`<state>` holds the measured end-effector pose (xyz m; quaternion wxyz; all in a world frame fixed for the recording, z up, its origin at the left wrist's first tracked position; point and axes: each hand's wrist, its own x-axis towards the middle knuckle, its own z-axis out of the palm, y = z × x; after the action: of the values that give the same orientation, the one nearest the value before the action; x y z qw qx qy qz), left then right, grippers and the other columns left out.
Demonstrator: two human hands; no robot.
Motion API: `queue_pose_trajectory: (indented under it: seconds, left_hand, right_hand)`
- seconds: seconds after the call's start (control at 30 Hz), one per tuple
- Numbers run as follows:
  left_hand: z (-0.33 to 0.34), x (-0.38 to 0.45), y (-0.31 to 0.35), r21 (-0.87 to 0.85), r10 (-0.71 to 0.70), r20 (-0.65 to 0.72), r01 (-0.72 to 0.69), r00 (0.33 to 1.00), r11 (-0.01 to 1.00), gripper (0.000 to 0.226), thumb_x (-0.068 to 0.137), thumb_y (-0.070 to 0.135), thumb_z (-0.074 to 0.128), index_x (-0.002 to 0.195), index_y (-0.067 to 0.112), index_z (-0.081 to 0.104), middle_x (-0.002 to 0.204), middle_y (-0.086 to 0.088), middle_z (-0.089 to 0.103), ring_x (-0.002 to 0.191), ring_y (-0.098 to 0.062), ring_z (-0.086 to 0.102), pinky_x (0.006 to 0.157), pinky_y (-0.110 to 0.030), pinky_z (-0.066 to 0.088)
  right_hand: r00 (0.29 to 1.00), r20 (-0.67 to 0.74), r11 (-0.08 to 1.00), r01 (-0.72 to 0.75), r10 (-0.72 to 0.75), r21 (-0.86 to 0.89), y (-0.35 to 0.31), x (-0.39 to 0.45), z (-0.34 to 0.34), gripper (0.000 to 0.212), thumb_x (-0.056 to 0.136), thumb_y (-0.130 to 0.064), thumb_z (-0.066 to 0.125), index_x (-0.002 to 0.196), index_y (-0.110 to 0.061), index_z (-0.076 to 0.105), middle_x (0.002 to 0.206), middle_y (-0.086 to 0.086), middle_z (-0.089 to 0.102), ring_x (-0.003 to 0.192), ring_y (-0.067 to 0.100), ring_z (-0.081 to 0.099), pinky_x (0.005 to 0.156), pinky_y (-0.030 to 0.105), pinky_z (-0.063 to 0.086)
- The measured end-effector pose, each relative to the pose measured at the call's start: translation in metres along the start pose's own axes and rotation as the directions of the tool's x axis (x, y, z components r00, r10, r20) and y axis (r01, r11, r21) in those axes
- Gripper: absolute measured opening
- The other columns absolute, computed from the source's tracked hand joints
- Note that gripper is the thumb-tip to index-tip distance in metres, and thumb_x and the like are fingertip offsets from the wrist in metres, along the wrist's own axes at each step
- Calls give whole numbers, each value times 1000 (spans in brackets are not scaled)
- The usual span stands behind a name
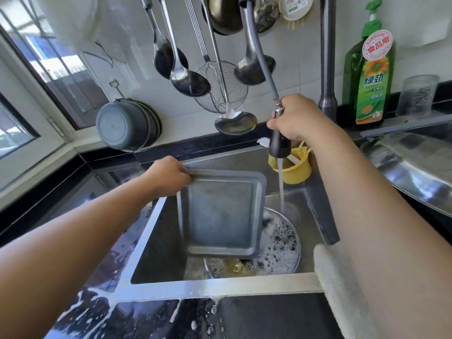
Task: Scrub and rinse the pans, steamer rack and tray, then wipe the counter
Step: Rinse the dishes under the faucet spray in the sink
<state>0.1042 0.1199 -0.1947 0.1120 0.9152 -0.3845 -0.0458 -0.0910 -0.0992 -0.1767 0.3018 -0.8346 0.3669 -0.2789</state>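
My left hand [168,174] grips the top left corner of a square grey metal tray [221,212] and holds it upright over the sink. My right hand [297,119] holds the dark pull-out faucet sprayer [278,145] on its hose. Water streams from the sprayer down to the right of the tray, onto a round perforated steamer rack [281,241] that lies soapy on the sink bottom, partly hidden behind the tray.
The steel sink rim [220,286] runs along the front, with foam on the black counter [146,319] before it. A white cloth [335,277] drapes over the right rim. A yellow cup [293,171], green detergent bottle [370,77], hanging ladles [188,79] and a steel pan [415,167] surround the sink.
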Motion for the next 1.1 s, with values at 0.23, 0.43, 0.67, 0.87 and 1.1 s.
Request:
queue_pose_trajectory:
  seconds: [0.23,0.43,0.67,0.87,1.1]
  left_hand:
    - [6,-2,-8,-374,-202,169,253,965,892,20,92,4,53,95,-5,70,83,-21,76,70,-33,76,62,-43,64]
    - [17,-4,-13,-566,-273,260,375,926,734,16,92,-8,49,101,-8,62,86,-22,71,66,-32,74,61,-47,64]
    - [28,-4,-13,-672,-242,312,393,919,627,16,94,-10,51,105,-9,63,101,-27,69,78,-35,73,64,-48,64]
    - [28,-5,-14,-714,-254,266,368,930,596,17,99,2,59,113,-4,66,107,-21,75,86,-31,75,70,-46,64]
    - [3,-34,-5,-473,-219,14,199,976,858,20,90,-3,48,89,-3,68,85,-24,74,70,-37,75,58,-50,63]
  right_hand:
    - [998,66,991,-7,-2,133,-3,1,7,23,90,-26,74,106,-14,64,101,7,66,88,26,65,82,43,59]
    - [995,97,901,-14,-31,434,-21,-3,42,19,88,-20,75,101,-11,65,101,8,68,94,28,69,69,44,64]
    - [986,121,775,12,-114,632,-47,-15,64,18,89,-17,75,100,-7,65,101,12,69,93,27,71,65,44,64]
    - [949,265,823,-8,-174,568,-49,-23,43,15,93,-17,72,103,-10,64,105,9,66,96,22,68,69,44,64]
    - [993,61,973,91,-106,213,-32,-28,29,15,91,-29,68,86,-26,54,90,-2,63,89,26,64,75,43,58]
